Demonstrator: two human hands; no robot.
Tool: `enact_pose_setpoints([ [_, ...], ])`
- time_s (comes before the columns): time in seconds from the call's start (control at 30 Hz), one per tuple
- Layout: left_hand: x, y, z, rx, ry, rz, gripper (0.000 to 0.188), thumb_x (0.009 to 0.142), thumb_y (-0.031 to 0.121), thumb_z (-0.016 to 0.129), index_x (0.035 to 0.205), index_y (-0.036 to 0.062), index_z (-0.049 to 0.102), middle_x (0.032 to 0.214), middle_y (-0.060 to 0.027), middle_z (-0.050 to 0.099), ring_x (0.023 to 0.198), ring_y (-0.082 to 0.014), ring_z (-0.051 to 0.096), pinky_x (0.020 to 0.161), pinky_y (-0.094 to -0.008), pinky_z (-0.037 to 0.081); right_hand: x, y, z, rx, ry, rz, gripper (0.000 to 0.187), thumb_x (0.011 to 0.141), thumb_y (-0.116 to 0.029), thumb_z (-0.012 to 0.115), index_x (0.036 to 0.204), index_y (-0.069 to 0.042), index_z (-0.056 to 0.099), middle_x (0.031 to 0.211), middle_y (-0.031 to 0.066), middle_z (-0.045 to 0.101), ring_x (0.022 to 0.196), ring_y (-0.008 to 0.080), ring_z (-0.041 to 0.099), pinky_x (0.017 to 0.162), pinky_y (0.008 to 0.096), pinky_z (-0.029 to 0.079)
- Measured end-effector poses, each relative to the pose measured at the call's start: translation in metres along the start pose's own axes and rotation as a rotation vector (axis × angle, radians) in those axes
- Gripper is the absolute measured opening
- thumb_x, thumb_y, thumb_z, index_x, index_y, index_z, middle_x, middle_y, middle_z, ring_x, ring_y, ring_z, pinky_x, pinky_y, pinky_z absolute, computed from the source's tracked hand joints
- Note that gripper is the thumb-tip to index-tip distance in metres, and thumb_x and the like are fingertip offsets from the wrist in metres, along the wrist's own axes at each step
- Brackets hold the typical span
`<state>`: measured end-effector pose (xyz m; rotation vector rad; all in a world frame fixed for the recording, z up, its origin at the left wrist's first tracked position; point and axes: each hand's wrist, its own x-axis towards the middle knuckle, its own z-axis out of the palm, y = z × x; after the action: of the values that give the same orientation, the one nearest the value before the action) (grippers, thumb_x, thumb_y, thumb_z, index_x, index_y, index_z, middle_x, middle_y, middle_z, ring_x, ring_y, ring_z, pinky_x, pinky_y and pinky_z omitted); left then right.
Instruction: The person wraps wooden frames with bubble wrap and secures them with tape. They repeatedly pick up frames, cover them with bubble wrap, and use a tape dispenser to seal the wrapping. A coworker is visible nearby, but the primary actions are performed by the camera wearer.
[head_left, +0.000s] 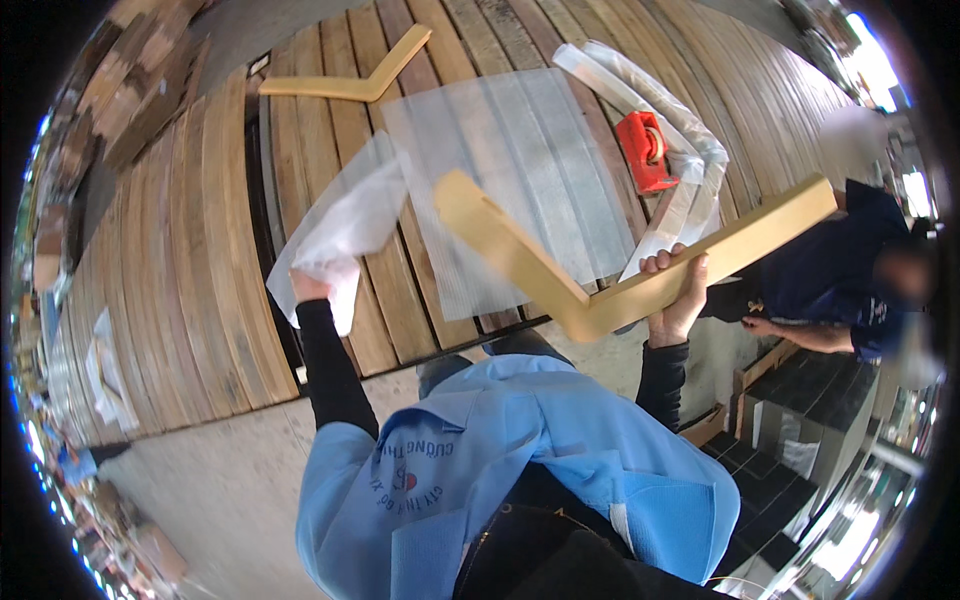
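Note:
My right hand (682, 300) grips a V-shaped wooden piece (690, 262) by its longer arm, holding it above the table's near edge. My left hand (312, 285) is closed on a crumpled white translucent foam sheet (345, 215), which partly hides the fingers. Between my hands a second foam sheet (500, 140) lies flat on the slatted wooden table (345, 130), with the wooden piece's left arm over it. Another V-shaped wooden piece (370, 88) rests at the far left of the table.
A red tape dispenser (645, 150) stands at the right, beside wrapped angled pieces (700, 140). A co-worker's arm (810, 333) is at the right, near dark stacked boxes (815, 405). White wrapping scrap (108, 370) lies on the table's left part. Cardboard boxes (150, 110) are stacked at far left.

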<state>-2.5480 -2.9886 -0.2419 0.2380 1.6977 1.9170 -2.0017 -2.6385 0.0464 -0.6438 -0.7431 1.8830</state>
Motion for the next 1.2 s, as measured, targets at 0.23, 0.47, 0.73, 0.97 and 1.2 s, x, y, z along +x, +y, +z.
enact_pose_setpoints([
  [0.23, -0.076, -0.014, 0.165, 0.084, -0.019, -0.314, 0.080, 0.106, 0.067, 0.026, 0.152, 0.0045, 0.044, 0.146, -0.0102, 0.054, 0.130, -0.0258, 0.053, 0.113, -0.0438, 0.040, 0.007, -0.034, -0.046, -0.049, 0.011, -0.063, 0.050, 0.099, -0.053, 0.061, 0.108, -0.004, 0.055, 0.091, 0.0085, 0.055, 0.087, 0.0248, 0.052, 0.095, 0.0435, 0.042],
  [0.47, -0.141, -0.061, 0.214, 1.243, -0.481, -0.224, 0.086, 0.101, 0.073, 0.023, 0.164, 0.0141, 0.015, 0.170, -0.0145, 0.017, 0.156, -0.0417, 0.007, 0.109, -0.0802, 0.001, 0.016, -0.040, -0.069, -0.100, 0.013, -0.007, 0.047, 0.101, -0.050, 0.061, 0.109, -0.005, 0.055, 0.093, 0.0090, 0.055, 0.090, 0.0244, 0.052, 0.098, 0.0440, 0.043],
  [0.73, -0.111, -0.038, 0.221, 1.175, -0.111, 0.027, 0.082, 0.094, 0.074, 0.044, 0.162, 0.0291, 0.030, 0.170, -0.0169, 0.017, 0.157, -0.0428, 0.006, 0.106, -0.0866, -0.002, 0.009, -0.033, -0.046, -0.120, 0.115, 0.101, 0.047, 0.102, -0.050, 0.059, 0.111, -0.004, 0.054, 0.092, 0.0090, 0.054, 0.090, 0.0251, 0.052, 0.097, 0.0432, 0.044],
  [0.97, -0.078, -0.056, 0.268, 1.535, -0.349, 0.165, 0.060, 0.103, 0.062, 0.041, 0.157, 0.0358, 0.041, 0.171, -0.0160, 0.016, 0.157, -0.0428, 0.007, 0.103, -0.0887, 0.000, -0.008, -0.021, -0.032, -0.215, 0.245, 0.111, 0.047, 0.101, -0.052, 0.060, 0.107, -0.006, 0.052, 0.089, 0.0067, 0.050, 0.087, 0.0230, 0.050, 0.093, 0.0419, 0.042],
  [1.2, -0.051, -0.013, 0.244, 0.944, -0.929, 0.148, 0.057, 0.108, 0.054, 0.034, 0.157, 0.0276, 0.042, 0.170, -0.0121, 0.020, 0.157, -0.0404, 0.010, 0.110, -0.0824, -0.005, -0.030, -0.022, -0.008, -0.288, 0.354, 0.091, 0.048, 0.100, -0.053, 0.060, 0.108, -0.006, 0.051, 0.089, 0.0072, 0.051, 0.085, 0.0224, 0.051, 0.094, 0.0410, 0.043],
])
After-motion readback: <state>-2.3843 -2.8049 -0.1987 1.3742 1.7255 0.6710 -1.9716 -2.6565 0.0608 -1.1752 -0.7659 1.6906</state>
